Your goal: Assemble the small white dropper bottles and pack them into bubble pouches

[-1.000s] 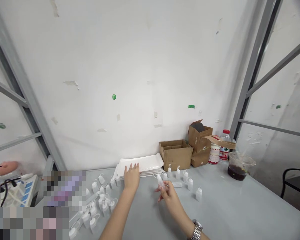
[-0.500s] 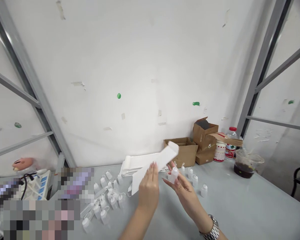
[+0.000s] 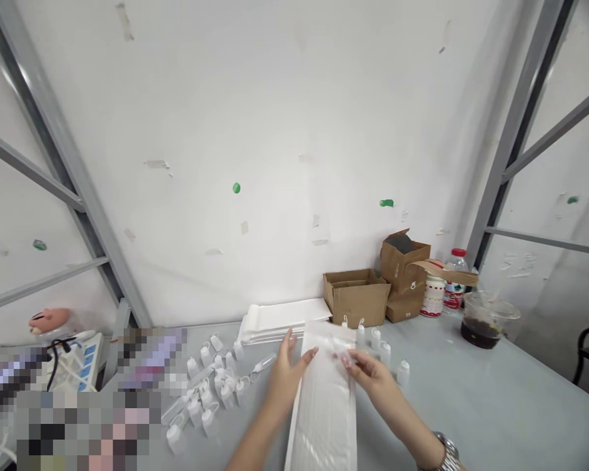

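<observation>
A long white packet (image 3: 324,405) with a shiny, see-through film surface lies lengthwise in front of me. My left hand (image 3: 287,366) is at its left edge, fingers and thumb apart, the thumb tip touching the top surface. On the other side my right hand (image 3: 370,369) is closed, thumb and finger pinching at the film near the packet's far right edge. Whether a small bottle is under the film or in those fingers I cannot tell. Many small squeeze bottles (image 3: 209,422) with looped caps stand and lie to the left; another small bottle (image 3: 403,373) is to the right.
At the back lies a stack of white packets (image 3: 285,317), beside an open cardboard box (image 3: 358,304) and a brown paper bag (image 3: 405,278). A red-capped bottle (image 3: 456,278) and a clear bowl of dark liquid (image 3: 485,324) stand right. A power strip (image 3: 88,360) is far left.
The white packet, raised and slanted in my left hand before, now lies lengthwise before me. The small bottle in my right hand no longer shows; that hand has moved to the film.
</observation>
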`<state>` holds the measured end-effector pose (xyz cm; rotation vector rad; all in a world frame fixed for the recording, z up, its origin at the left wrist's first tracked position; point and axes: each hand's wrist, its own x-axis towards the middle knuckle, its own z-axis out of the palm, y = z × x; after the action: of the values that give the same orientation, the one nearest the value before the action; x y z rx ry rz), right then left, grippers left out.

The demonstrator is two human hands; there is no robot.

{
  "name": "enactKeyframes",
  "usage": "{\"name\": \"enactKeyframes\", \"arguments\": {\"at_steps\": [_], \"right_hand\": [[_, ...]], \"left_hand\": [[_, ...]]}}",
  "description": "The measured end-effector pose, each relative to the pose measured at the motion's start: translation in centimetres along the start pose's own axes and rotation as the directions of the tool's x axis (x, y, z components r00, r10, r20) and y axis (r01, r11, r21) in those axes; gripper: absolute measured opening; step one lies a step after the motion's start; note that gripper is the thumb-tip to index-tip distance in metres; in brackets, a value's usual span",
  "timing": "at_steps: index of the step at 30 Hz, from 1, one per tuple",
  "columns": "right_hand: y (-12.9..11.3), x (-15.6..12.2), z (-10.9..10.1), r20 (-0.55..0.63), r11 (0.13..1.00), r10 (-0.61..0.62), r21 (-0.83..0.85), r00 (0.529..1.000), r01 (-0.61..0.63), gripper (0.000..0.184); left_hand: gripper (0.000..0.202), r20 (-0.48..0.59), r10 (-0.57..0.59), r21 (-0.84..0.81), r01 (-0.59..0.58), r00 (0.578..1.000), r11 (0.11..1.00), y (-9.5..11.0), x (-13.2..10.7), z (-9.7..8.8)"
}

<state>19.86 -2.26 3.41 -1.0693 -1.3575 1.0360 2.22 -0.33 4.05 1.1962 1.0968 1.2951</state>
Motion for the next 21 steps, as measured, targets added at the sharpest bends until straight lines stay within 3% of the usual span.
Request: {"name": "enactKeyframes", "arguments": {"at_steps": [1,3,4,5,7,9,12,15,18,21], "right_hand": [[0.4,-0.2,0.3,0.079,1.0,0.011,0.008,0.997,-0.012,0.036],[1.2,-0.4,0.8,0.124,1.0,0.01,0.008,0.992,-0.011,0.034],[1.5,-0.3,0.9,0.084,1.0,-0.002,-0.005,0.996,0.003,0.032],[1.7,-0.1,0.9,0.019,0.999,-0.024,-0.026,1.0,0.024,0.032],[1.6,0.7,0.6,-0.116,0.995,-0.074,-0.077,0.991,0.065,0.031],[0.7,2.0,0.3,-0.165,0.993,-0.085,-0.092,0.983,0.07,0.032],[-0.9,3.8,0.7,-0.066,0.999,-0.023,0.027,0.998,0.025,0.033],[-1.1,4.6,1.9,0.061,0.982,0.006,0.188,0.998,-0.017,0.032],[0.3,4.5,2.8,0.132,0.971,0.018,0.235,0.991,-0.049,0.029],[1.9,4.2,3.0,0.121,0.994,-0.005,0.112,0.993,-0.009,0.026]], "left_hand": [[0.051,0.128,-0.134,-0.073,0.144,0.983,0.987,0.1,0.5,-0.3],[0.049,0.426,-0.257,-0.131,0.34,0.867,0.931,-0.2,1.1,-0.8],[0.048,0.49,-0.272,-0.148,0.387,0.828,0.91,-0.6,1.1,-1.0],[0.046,0.512,-0.266,-0.171,0.401,0.817,0.9,-1.1,1.1,-1.1],[0.042,0.478,-0.263,-0.215,0.402,0.838,0.89,-1.9,0.9,-1.3],[0.037,0.404,-0.314,-0.237,0.43,0.859,0.871,-2.5,0.9,-1.4],[0.034,0.333,-0.418,-0.284,0.512,0.846,0.811,-2.7,1.2,-1.7],[0.033,0.332,-0.442,-0.332,0.542,0.833,0.772,-2.6,1.5,-1.9],[0.037,0.285,-0.407,-0.328,0.488,0.868,0.809,-2.7,1.5,-2.0],[0.042,0.204,-0.346,-0.274,0.393,0.916,0.878,-2.8,1.4,-1.8]]}}
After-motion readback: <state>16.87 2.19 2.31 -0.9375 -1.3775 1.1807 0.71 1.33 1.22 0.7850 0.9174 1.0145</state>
